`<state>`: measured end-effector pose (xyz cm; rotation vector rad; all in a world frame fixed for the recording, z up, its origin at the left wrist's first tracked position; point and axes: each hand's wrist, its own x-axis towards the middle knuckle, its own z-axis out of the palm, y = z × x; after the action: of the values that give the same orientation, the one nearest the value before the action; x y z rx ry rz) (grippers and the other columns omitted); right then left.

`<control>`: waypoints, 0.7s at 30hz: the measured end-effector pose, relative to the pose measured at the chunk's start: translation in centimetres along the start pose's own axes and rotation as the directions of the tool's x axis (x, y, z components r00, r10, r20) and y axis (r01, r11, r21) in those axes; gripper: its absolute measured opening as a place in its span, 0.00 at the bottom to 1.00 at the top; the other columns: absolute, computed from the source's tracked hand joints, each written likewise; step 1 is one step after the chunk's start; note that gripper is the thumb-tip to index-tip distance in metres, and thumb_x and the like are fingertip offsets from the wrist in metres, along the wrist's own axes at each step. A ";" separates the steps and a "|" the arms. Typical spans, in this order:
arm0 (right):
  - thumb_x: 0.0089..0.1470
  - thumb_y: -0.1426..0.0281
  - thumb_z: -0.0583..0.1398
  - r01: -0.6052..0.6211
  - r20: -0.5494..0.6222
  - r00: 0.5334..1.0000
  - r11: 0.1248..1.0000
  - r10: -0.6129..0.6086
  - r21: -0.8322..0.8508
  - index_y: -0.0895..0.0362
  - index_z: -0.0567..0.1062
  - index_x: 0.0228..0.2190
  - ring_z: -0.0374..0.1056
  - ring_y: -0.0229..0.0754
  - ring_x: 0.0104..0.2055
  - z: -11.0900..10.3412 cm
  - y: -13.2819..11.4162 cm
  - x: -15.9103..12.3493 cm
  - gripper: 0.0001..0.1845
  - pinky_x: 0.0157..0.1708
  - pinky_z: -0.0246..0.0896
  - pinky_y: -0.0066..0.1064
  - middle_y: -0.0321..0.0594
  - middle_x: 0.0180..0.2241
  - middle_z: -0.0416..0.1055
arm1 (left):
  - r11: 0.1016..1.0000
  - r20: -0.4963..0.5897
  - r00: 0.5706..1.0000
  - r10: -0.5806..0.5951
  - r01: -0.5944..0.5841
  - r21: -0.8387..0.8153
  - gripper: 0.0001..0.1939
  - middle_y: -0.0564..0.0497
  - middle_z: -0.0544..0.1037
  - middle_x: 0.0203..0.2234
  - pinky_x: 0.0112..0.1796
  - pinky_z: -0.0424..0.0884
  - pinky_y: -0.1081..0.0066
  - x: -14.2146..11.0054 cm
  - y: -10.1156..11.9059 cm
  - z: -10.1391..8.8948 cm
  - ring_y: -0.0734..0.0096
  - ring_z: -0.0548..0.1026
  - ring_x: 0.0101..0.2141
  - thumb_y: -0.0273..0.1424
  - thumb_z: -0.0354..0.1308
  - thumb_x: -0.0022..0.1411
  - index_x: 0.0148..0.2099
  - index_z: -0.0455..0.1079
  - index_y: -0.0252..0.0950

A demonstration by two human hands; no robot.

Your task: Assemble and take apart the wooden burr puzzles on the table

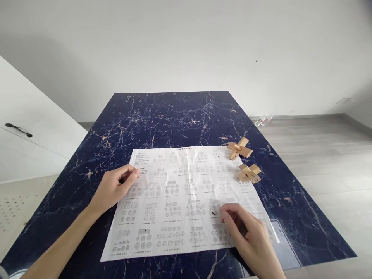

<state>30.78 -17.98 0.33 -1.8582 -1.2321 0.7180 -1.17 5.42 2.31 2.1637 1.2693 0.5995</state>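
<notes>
A large white printed sheet [181, 193] with rows of small diagrams lies flat on the table, faintly creased. My left hand [116, 188] rests over its left edge, fingers curled and thumb tip brought to the index finger. On the sheet's lower right is my right hand [250, 232], also curled, with thumb and forefinger close together. I see nothing held in either hand. Beyond my right hand, two interlocking wooden burr puzzles sit at the sheet's right side: a farther one [240, 148] at the top corner and a nearer one [250, 173] with a dark mark.
The table [171, 116] has a dark blue marbled top. A dark glossy flat object [286, 244] lies partly under the sheet near my right hand. A white cabinet [35, 112] stands left; clear bottles [264, 120] are on the floor beyond the right edge.
</notes>
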 end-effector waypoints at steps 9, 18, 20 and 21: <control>0.72 0.56 0.59 0.162 0.111 0.981 0.987 -0.158 -0.024 0.53 0.79 0.37 0.71 0.42 0.26 -3.8 -0.1 3.5 0.16 0.28 0.68 0.30 0.37 0.27 0.76 | 0.939 -0.083 0.975 -0.207 0.174 -0.298 0.20 0.58 0.64 0.19 0.25 0.61 0.72 0.7 0.8 -0.8 0.74 0.61 0.20 0.45 0.56 0.74 0.31 0.68 0.39; 0.69 0.53 0.60 0.059 -0.327 0.933 0.959 -0.152 -0.278 0.52 0.79 0.38 0.77 0.45 0.30 -10.5 0.2 12.0 0.17 0.36 0.69 0.35 0.40 0.30 0.81 | 0.895 -0.168 0.949 -0.269 0.181 -0.408 0.18 0.58 0.65 0.19 0.27 0.61 0.71 1.0 0.8 -0.7 0.75 0.61 0.20 0.41 0.58 0.74 0.32 0.69 0.38; 0.68 0.53 0.60 0.042 -0.347 0.923 0.937 -0.169 -0.346 0.52 0.79 0.38 0.79 0.47 0.32 -11.3 0.6 13.4 0.16 0.38 0.69 0.37 0.41 0.31 0.83 | 0.892 -0.180 0.943 -0.279 0.185 -0.412 0.18 0.57 0.65 0.19 0.27 0.62 0.72 1.2 0.7 -0.7 0.76 0.61 0.20 0.41 0.59 0.73 0.31 0.69 0.38; 0.67 0.54 0.60 0.035 -0.328 0.930 0.930 -0.164 -0.366 0.52 0.79 0.39 0.80 0.48 0.33 -11.6 0.8 14.1 0.16 0.38 0.69 0.37 0.42 0.32 0.84 | 0.888 -0.189 0.937 -0.294 0.195 -0.417 0.18 0.57 0.65 0.20 0.26 0.62 0.72 1.4 0.6 -0.7 0.76 0.62 0.20 0.41 0.60 0.72 0.31 0.69 0.38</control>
<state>45.50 -8.49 5.39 -2.0803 -1.2627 0.0898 -0.59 6.55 3.41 1.6032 1.3866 0.9493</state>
